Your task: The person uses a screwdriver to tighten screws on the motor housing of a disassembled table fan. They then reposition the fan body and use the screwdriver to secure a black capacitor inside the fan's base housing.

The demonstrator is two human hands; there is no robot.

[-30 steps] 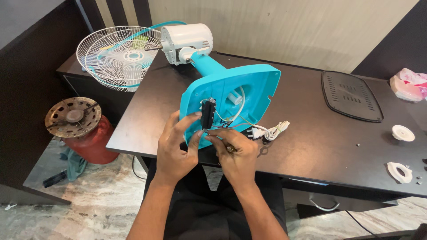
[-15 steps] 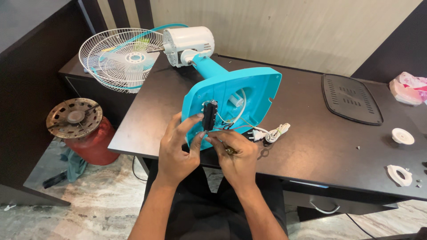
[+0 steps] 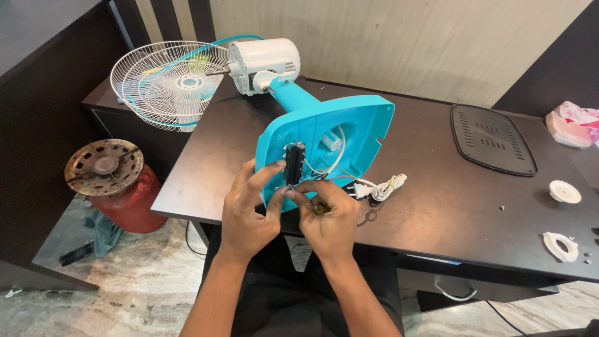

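Turquoise plastic fan base (image 3: 349, 125) stands tipped just above both hands. The left hand (image 3: 246, 215) pinches its black switch block (image 3: 293, 164). The right hand (image 3: 331, 215), closed, grips thin wires (image 3: 318, 176) beside it.

Both hands meet close together, left hand (image 3: 246, 215) fingers extended, right hand (image 3: 329, 218) fingers pinched

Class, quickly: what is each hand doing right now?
Left hand: fingers pinching the black switch block in the fan base.
Right hand: closed on the wires.
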